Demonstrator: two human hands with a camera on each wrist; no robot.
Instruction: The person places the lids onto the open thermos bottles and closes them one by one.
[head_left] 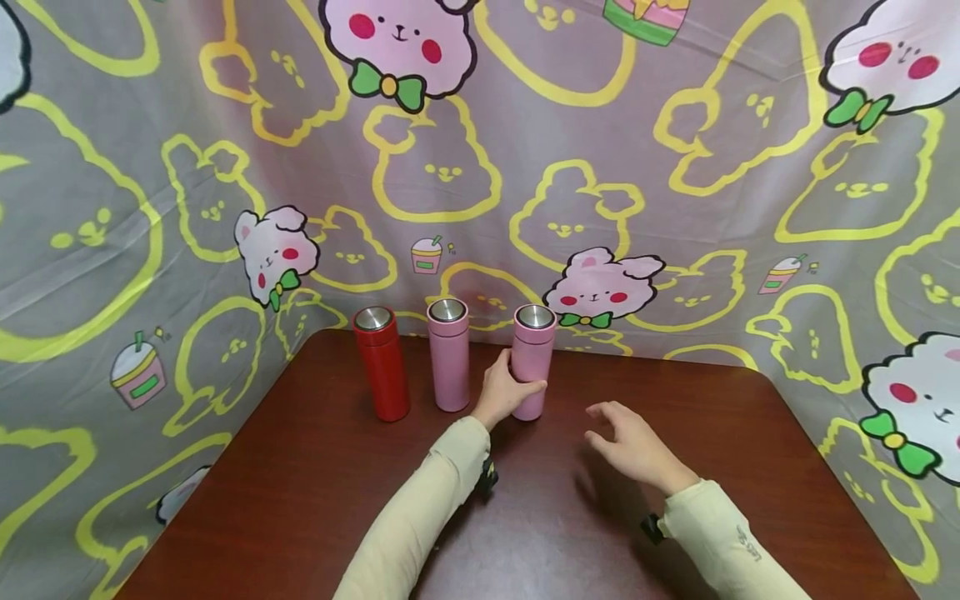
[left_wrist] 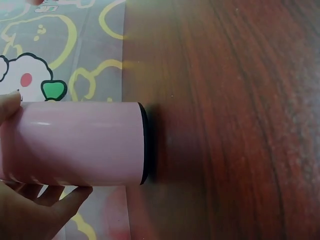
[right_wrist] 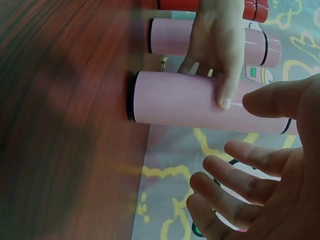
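Observation:
Three thermos bottles stand upright in a row. On the right is a pink thermos [head_left: 534, 358] with a silver-topped lid; my left hand [head_left: 505, 392] grips it round the body, thumb on the near side. In the left wrist view, this pink thermos [left_wrist: 80, 142] shows its black base close to the tabletop. Its twin, the middle pink thermos [head_left: 450, 367], is just left of that hand. Farthest left is a red thermos [head_left: 386, 375]. My right hand [head_left: 633, 442] hovers to the right of the gripped thermos, holding nothing, its fingers [right_wrist: 240, 175] spread and slightly bent.
A dark reddish-brown wooden table [head_left: 300, 500] carries the bottles. Behind and along both sides hangs a grey cloth [head_left: 697, 225] printed with yellow outlines and cartoon animals. The row of bottles is near the table's back edge.

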